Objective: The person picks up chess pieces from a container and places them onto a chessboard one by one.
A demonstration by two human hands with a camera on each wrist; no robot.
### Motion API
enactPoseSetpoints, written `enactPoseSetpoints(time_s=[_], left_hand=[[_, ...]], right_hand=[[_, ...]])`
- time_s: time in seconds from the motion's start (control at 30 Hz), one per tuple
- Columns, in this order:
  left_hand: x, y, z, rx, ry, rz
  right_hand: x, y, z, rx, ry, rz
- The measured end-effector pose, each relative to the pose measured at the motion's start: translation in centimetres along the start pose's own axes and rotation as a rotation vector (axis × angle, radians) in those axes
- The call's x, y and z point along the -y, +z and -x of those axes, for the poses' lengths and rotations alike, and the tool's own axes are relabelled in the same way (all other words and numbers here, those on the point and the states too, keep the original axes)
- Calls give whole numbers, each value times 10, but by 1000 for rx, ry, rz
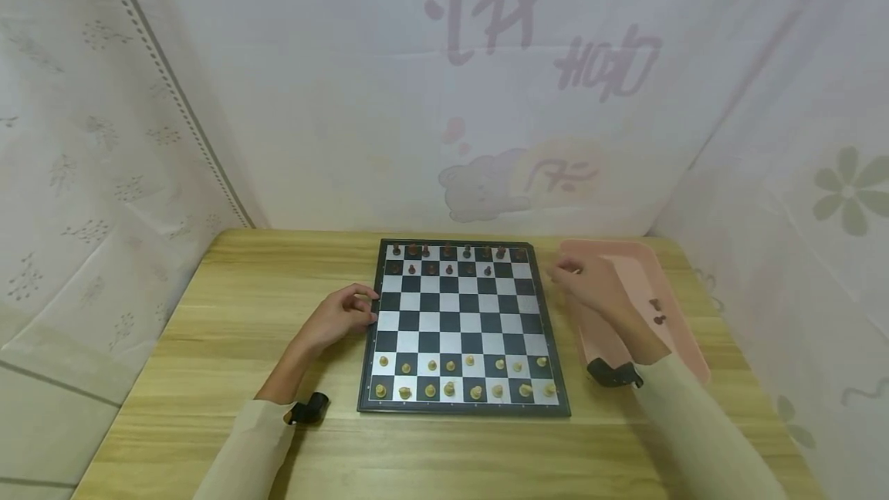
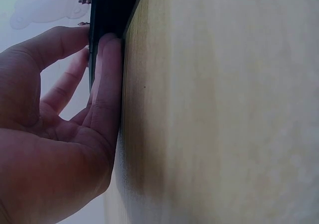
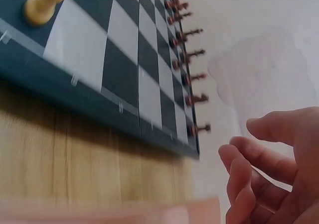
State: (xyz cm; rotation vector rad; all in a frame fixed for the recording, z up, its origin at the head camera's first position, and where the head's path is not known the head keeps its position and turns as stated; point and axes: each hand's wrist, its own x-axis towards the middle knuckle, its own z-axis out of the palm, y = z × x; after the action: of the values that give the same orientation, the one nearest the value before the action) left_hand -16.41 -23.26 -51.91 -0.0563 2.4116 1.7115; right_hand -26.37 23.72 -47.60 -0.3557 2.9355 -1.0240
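Observation:
A black-and-white chessboard lies on the table, dark red chess pieces in its far two rows and cream chess pieces in its near two. My left hand rests at the board's left edge; in the left wrist view its fingertips touch the dark side of the board. Over the left rim of a pink tray, to the right of the board, is my right hand. The right wrist view shows its thumb apart from bent, relaxed fingers, with no piece visible between them.
Two dark chess pieces lie in the right part of the tray. The wooden table extends around the board. Patterned cloth hangs behind the table and at both sides. A black wrist strap sits on each arm.

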Motion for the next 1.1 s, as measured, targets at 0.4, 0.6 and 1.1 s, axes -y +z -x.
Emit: enactPoseSetpoints(time_s=[0.4, 0.6, 1.1], left_hand=[[0, 0, 2, 13, 3, 4], [1, -1, 2, 16, 15, 14], [0, -1, 2, 16, 13, 12]], right_hand=[[-57, -49, 34, -50, -15, 135], [-84, -73, 49, -42, 62, 179], [-125, -93, 79, -69, 103, 229]])
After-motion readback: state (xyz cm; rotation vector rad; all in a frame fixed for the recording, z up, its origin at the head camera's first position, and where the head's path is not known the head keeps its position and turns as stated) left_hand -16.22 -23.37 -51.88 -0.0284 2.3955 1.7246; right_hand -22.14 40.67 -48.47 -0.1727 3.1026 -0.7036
